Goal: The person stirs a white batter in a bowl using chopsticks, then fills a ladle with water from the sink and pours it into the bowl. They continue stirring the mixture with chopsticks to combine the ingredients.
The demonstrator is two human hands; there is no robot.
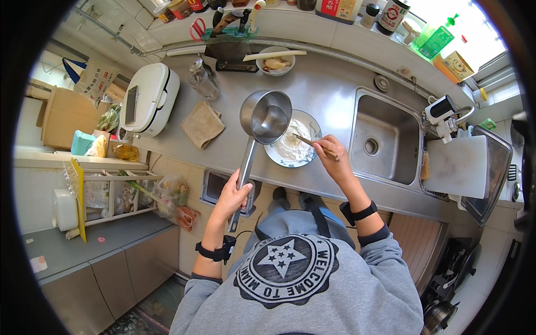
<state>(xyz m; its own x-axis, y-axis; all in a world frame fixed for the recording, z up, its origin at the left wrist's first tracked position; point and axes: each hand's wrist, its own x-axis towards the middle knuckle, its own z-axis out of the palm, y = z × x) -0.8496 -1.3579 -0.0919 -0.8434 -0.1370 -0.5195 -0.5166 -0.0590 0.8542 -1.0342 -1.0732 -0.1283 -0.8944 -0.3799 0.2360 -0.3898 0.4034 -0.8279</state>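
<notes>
My left hand (231, 196) grips the handle of a large stainless steel ladle (266, 117). The ladle's bowl overlaps the upper left rim of a patterned plate (317, 125) and looks to hold some clear liquid. White flour (294, 144) lies on the plate. In my right hand (333, 157) is a pair of wooden chopsticks (317, 146), their tips in the flour. A folded tan cloth (203, 124) rests on the metal counter, left of the ladle.
To the right is a steel sink (387, 138) with a tap. A white rice cooker (150, 100), a glass jar (204, 84), a knife block (234, 31) and a bowl of food (275, 72) stand left and behind. Bottles line the back ledge.
</notes>
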